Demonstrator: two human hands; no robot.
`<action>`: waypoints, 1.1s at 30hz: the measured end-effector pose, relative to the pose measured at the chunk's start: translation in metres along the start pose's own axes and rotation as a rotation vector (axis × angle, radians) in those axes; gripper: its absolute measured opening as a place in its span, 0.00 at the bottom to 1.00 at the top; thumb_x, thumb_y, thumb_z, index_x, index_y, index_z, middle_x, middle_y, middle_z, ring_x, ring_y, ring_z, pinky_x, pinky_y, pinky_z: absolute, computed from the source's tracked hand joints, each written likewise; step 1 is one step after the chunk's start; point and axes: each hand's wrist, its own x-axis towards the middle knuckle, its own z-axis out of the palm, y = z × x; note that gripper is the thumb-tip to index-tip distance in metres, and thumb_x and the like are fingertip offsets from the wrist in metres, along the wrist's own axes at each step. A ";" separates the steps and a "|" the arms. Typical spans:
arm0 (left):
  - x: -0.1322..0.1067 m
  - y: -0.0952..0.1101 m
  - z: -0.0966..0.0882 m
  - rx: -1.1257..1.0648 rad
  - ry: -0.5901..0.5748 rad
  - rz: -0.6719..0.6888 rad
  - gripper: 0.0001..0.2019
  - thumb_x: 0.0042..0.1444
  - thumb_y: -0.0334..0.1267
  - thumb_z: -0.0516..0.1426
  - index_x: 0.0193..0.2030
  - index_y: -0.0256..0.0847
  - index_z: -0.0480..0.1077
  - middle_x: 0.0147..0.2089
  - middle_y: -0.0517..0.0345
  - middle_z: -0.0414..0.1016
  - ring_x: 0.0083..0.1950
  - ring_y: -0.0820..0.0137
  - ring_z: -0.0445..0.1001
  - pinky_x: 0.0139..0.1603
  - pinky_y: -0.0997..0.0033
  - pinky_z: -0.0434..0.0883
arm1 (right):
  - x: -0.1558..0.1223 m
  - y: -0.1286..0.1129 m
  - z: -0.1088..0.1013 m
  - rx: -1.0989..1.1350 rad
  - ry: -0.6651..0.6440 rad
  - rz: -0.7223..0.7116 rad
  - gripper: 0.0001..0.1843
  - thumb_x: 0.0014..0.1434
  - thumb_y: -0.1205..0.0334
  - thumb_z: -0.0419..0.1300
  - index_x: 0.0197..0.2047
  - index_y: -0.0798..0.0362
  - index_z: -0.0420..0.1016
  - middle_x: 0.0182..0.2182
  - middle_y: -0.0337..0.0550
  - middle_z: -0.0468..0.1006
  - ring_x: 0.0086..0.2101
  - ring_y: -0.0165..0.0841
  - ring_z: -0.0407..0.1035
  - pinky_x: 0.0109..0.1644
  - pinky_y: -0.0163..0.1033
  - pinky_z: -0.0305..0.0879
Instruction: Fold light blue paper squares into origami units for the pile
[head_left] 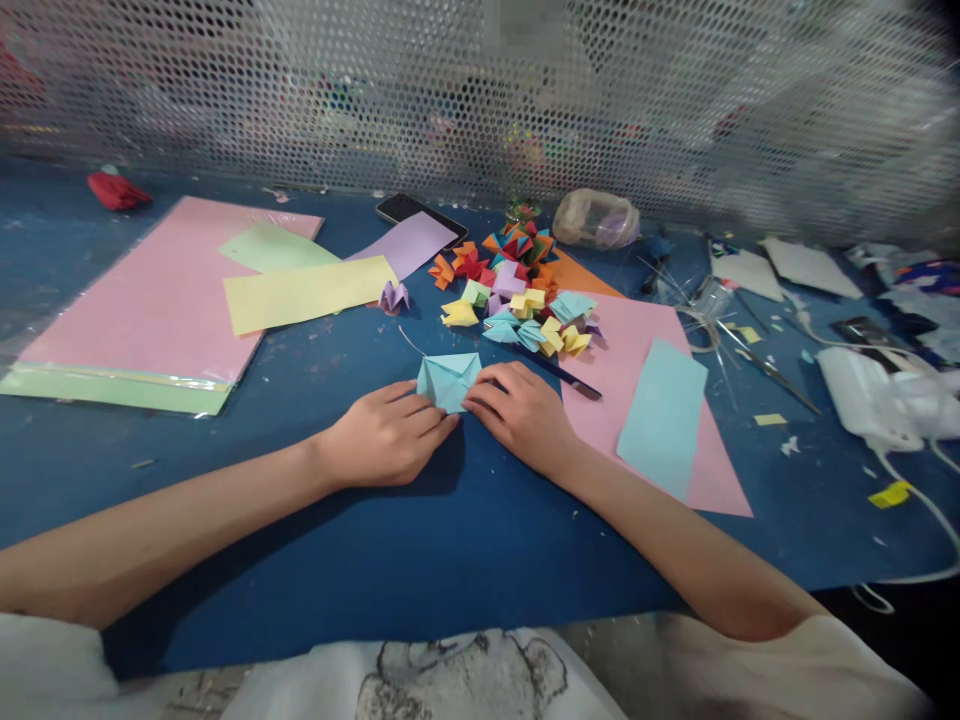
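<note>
Left hand (pixel 386 435) and right hand (pixel 519 408) press curled fingertips flat onto the light-blue folded paper piece (pixel 448 380), pinning it against the blue table (pixel 420 560) for creasing.

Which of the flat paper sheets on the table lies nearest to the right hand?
The large pink sheet just right of the right hand, with a light blue strip on it. The yellow strip and the purple sheet lie farther away.

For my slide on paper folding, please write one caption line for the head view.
Both hands, left hand and right hand, press a light blue folded paper on the blue table, beside a pile of folded pieces.
</note>
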 end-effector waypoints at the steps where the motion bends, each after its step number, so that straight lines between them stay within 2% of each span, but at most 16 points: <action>1: 0.001 0.000 0.000 0.005 -0.042 -0.008 0.12 0.59 0.32 0.52 0.47 0.36 0.72 0.35 0.57 0.78 0.37 0.67 0.75 0.44 0.63 0.71 | 0.000 0.000 0.000 0.009 0.013 -0.001 0.11 0.64 0.59 0.53 0.40 0.54 0.75 0.39 0.47 0.75 0.38 0.37 0.65 0.44 0.43 0.64; 4: 0.004 0.000 -0.001 -0.006 -0.165 -0.035 0.16 0.59 0.34 0.52 0.52 0.35 0.70 0.39 0.53 0.75 0.41 0.64 0.73 0.48 0.60 0.70 | 0.001 0.001 0.000 0.068 0.039 0.003 0.13 0.64 0.61 0.52 0.48 0.55 0.72 0.44 0.48 0.75 0.43 0.38 0.65 0.50 0.44 0.63; 6: 0.006 0.000 -0.001 -0.032 -0.220 -0.048 0.18 0.59 0.35 0.51 0.55 0.35 0.68 0.42 0.52 0.74 0.44 0.62 0.72 0.52 0.58 0.68 | 0.002 0.003 0.000 0.100 0.003 -0.009 0.16 0.64 0.65 0.50 0.53 0.55 0.70 0.50 0.48 0.73 0.48 0.39 0.64 0.54 0.45 0.61; 9: 0.006 -0.001 -0.001 -0.056 -0.264 -0.057 0.18 0.60 0.36 0.50 0.57 0.36 0.67 0.44 0.51 0.72 0.47 0.61 0.70 0.55 0.57 0.66 | 0.002 0.005 0.000 0.111 -0.064 -0.050 0.20 0.63 0.69 0.47 0.57 0.55 0.67 0.55 0.47 0.70 0.54 0.39 0.60 0.58 0.48 0.57; 12: 0.006 -0.001 -0.001 -0.070 -0.282 -0.058 0.18 0.61 0.35 0.50 0.56 0.36 0.67 0.44 0.50 0.72 0.46 0.61 0.70 0.54 0.57 0.66 | 0.002 0.006 0.001 0.109 -0.077 -0.065 0.24 0.61 0.73 0.44 0.58 0.53 0.65 0.55 0.46 0.71 0.54 0.39 0.60 0.60 0.50 0.54; 15: 0.007 -0.002 -0.001 -0.093 -0.282 -0.053 0.17 0.61 0.35 0.50 0.55 0.36 0.67 0.46 0.49 0.72 0.47 0.62 0.70 0.54 0.58 0.65 | 0.002 0.008 0.002 0.072 -0.044 -0.067 0.25 0.58 0.76 0.44 0.56 0.56 0.66 0.51 0.49 0.73 0.51 0.39 0.63 0.60 0.50 0.53; 19: 0.006 -0.003 0.001 -0.139 -0.240 -0.061 0.17 0.62 0.36 0.48 0.56 0.35 0.68 0.51 0.49 0.72 0.53 0.61 0.69 0.57 0.58 0.64 | 0.001 0.013 -0.003 -0.016 0.042 -0.039 0.19 0.60 0.75 0.47 0.50 0.55 0.71 0.43 0.49 0.75 0.45 0.39 0.65 0.59 0.50 0.54; 25: 0.001 -0.002 0.005 -0.157 -0.150 -0.168 0.18 0.63 0.38 0.48 0.55 0.37 0.69 0.55 0.52 0.74 0.57 0.59 0.69 0.61 0.53 0.60 | -0.001 0.027 -0.019 -0.002 -0.003 -0.057 0.11 0.62 0.69 0.52 0.40 0.51 0.75 0.36 0.44 0.78 0.38 0.37 0.66 0.49 0.49 0.59; 29: 0.001 -0.001 0.004 -0.137 -0.200 -0.304 0.22 0.63 0.44 0.47 0.58 0.35 0.66 0.59 0.48 0.70 0.62 0.53 0.64 0.64 0.44 0.55 | -0.003 0.026 -0.021 0.064 0.006 -0.100 0.08 0.62 0.66 0.54 0.38 0.51 0.75 0.34 0.43 0.79 0.36 0.36 0.67 0.44 0.45 0.61; 33: 0.003 -0.002 0.003 -0.164 -0.286 -0.367 0.26 0.63 0.49 0.46 0.63 0.35 0.61 0.64 0.44 0.62 0.67 0.52 0.57 0.65 0.42 0.52 | -0.006 0.015 -0.019 0.150 0.027 -0.162 0.06 0.62 0.66 0.56 0.38 0.52 0.75 0.33 0.42 0.80 0.35 0.34 0.69 0.45 0.44 0.62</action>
